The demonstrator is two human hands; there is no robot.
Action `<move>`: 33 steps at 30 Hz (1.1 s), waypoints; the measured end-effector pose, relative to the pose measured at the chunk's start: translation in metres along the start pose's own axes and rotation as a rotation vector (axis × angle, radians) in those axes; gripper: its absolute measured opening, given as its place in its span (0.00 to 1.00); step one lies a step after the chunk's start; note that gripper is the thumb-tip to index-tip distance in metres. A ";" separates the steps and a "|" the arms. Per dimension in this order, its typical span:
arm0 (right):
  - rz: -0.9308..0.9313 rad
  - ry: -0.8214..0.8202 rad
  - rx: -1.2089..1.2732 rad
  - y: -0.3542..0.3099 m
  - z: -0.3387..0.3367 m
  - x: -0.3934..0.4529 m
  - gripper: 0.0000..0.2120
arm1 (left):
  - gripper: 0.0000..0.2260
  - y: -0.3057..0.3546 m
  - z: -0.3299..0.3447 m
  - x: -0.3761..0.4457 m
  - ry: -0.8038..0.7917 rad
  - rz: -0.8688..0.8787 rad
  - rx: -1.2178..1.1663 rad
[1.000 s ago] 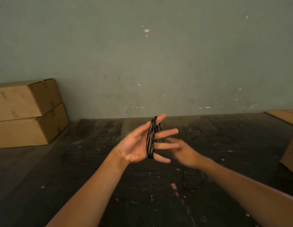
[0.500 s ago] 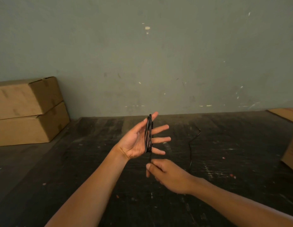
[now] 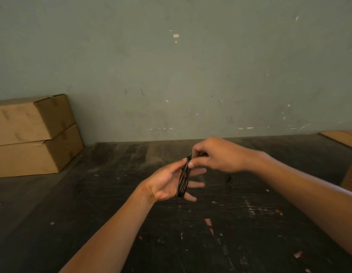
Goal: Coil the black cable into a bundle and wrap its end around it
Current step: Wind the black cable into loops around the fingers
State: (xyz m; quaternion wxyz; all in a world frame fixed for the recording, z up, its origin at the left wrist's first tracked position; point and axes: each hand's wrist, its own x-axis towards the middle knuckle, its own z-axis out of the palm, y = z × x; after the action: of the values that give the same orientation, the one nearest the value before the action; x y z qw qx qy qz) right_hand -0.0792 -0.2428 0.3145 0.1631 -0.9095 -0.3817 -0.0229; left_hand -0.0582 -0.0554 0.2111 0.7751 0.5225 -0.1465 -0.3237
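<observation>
Here, at nine o'clock, two cardboard boxes stacked against the grey-green wall, brown tape on the corners, a white label edge on the lower one, too cut off to read. No readable brand or writing anywhere.

Toward the centre, the left hand raised palm up over the dark wooden table, fingers straight and spread, not clenched. Around those fingers, the black cable wound in several tight loops, a narrow upright bundle crossing from the index finger down to the little finger.

Just at one o'clock from the bundle, the right hand, fingers curled, thumb and index tip touching the top of the coil and pinching the strand there. Below this hand, a short piece of the free cable end hanging, partly hidden by the wrist.

On the table surface, small red scraps at six o'clock, pale scratches around them. At three o'clock, another cardboard box at the frame edge, and a flat carton with red lines behind it, print too blurred to read.
</observation>
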 end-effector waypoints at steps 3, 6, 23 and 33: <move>0.010 0.050 0.029 0.013 -0.018 0.009 0.07 | 0.21 0.000 0.005 -0.004 -0.074 -0.045 0.047; 0.010 0.073 0.076 0.026 -0.024 0.016 0.06 | 0.20 0.003 0.009 -0.007 -0.142 -0.051 0.070; 0.175 0.102 0.722 0.062 0.104 0.003 0.10 | 0.22 0.032 0.024 -0.013 -0.328 0.102 0.019; 0.151 0.022 0.735 0.018 0.157 -0.008 0.16 | 0.22 0.041 0.014 -0.002 -0.193 0.192 -0.088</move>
State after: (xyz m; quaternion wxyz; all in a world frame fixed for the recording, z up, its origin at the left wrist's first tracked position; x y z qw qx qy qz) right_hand -0.0857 -0.2107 0.1600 0.4838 -0.8156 -0.2947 0.1177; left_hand -0.0531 -0.0540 0.2535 0.8069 0.4382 -0.2552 -0.3029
